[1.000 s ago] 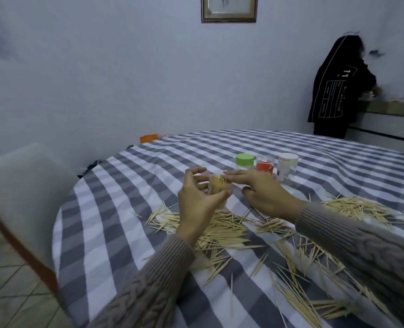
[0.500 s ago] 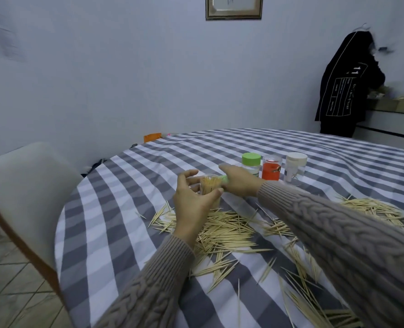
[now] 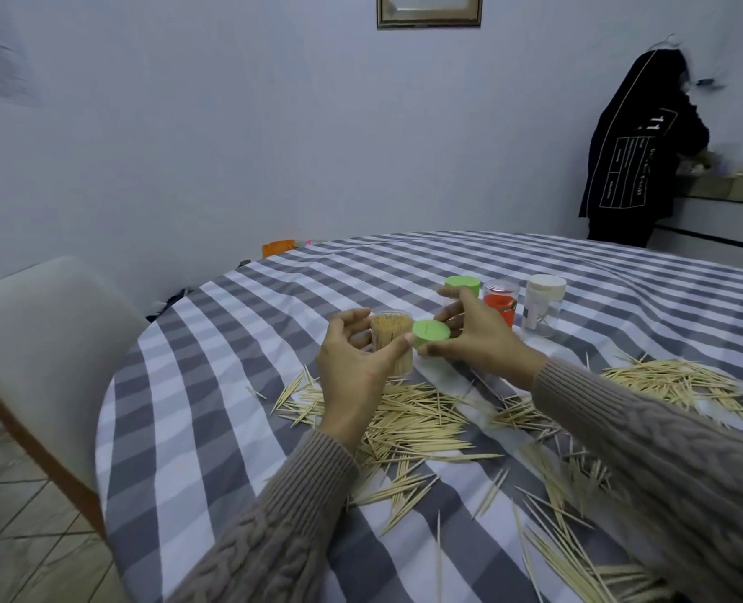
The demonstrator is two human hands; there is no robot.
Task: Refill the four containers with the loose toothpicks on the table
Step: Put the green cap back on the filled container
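My left hand [image 3: 356, 367] grips a clear round container [image 3: 390, 337] packed with upright toothpicks, held just above the table. My right hand [image 3: 478, 332] pinches a green lid [image 3: 430, 335] right beside the container's open top. Behind them stand a green-lidded container [image 3: 462, 285], a clear one with an orange lid inside [image 3: 500, 300] and a white-lidded one [image 3: 544, 304]. Loose toothpicks [image 3: 409, 422] lie in heaps on the checked tablecloth [image 3: 213, 393].
More toothpicks [image 3: 674, 380] are spread to the right and along the near edge. A padded chair [image 3: 43, 341] stands at the table's left. A person in a black jacket [image 3: 635, 158] stands at a counter at the far right.
My right hand reached back toward the row of containers, came away with a green lid and brought it next to the filled container. My left hand kept holding the container.
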